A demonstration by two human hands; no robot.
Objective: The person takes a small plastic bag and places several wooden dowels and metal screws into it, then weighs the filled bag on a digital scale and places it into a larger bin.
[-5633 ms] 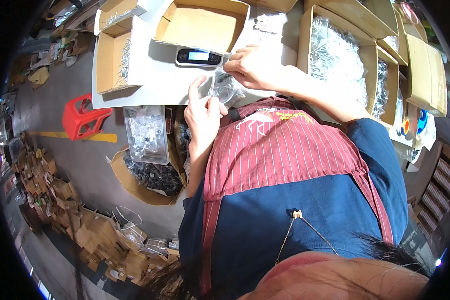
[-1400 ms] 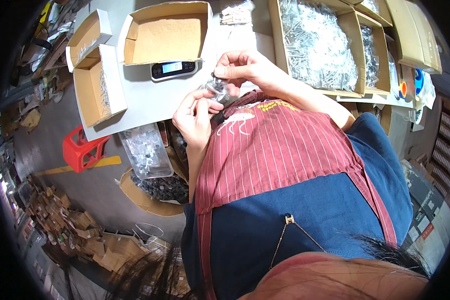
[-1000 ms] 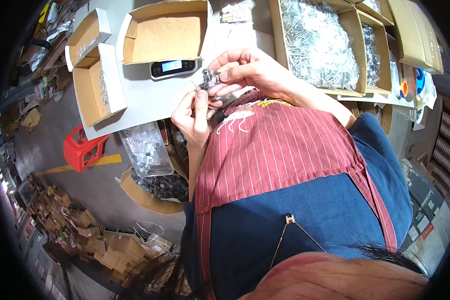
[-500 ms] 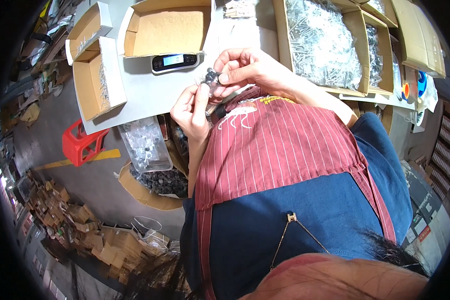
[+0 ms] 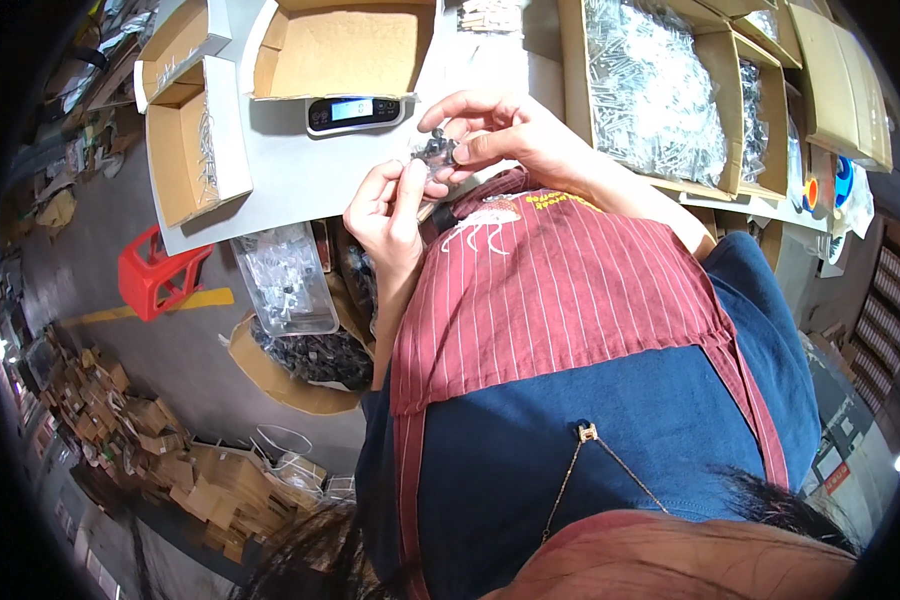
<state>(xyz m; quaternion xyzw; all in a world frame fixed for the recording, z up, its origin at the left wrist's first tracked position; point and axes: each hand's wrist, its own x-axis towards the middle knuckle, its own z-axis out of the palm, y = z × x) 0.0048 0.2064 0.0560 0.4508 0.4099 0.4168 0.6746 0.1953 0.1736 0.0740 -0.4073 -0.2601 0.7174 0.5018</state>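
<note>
Both hands hold a small clear plastic bag of black parts [image 5: 433, 152] in front of my apron, over the near edge of the table. My left hand [image 5: 388, 215] pinches the bag's lower left side between thumb and fingers. My right hand [image 5: 515, 135] grips its right side, thumb on top and forefinger arched over it. What kind the black parts are is too small to tell. Just beyond the hands sits a digital scale [image 5: 354, 114] with a lit display. A shallow cardboard box [image 5: 345, 50] stands at the scale's far side, partly over it.
At left, cardboard trays [image 5: 175, 150] hold a few thin metal pieces. To the right stands a large carton [image 5: 727, 100] of bagged screws. Below the table's left edge are a clear plastic bin [image 5: 288, 285] of small bags, a carton of black parts [image 5: 315, 362] and a red stool [image 5: 160, 275].
The bag has moved slightly right, and both hands still hold it. The whole view has shifted a little, so the table and boxes sit slightly higher.
</note>
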